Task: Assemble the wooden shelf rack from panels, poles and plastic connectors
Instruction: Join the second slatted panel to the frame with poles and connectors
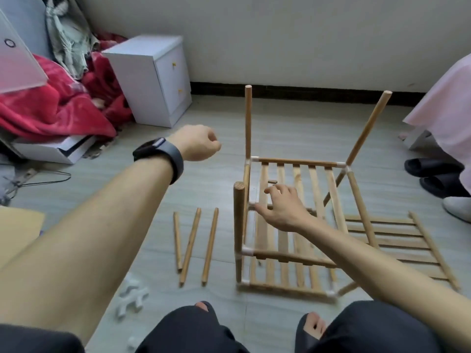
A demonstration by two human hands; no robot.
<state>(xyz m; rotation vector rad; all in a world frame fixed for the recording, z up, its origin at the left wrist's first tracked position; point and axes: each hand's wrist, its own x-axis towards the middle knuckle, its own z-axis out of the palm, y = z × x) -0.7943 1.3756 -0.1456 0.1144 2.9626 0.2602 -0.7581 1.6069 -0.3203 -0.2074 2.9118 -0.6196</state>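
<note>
The partly built wooden rack (293, 253) stands on the floor at centre right, two slatted panels stacked and joined by white plastic connectors (246, 250). Three poles rise from its corners: back left (248, 121), back right (369, 128) and front left (238, 225). My right hand (285, 208) rests on the upper panel, fingers spread over the slats and thumb near the left rail. My left hand (201, 142), with a dark watch on the wrist, hovers as a fist left of the rack and holds nothing visible. Three loose poles (193, 245) lie left of the rack.
A spare slatted panel (397, 238) lies flat to the right of the rack. Loose white connectors (130, 296) sit near my left knee. A white cabinet (153, 77) and red blanket (51, 105) fill the back left. Black slippers (433, 174) stand at the right.
</note>
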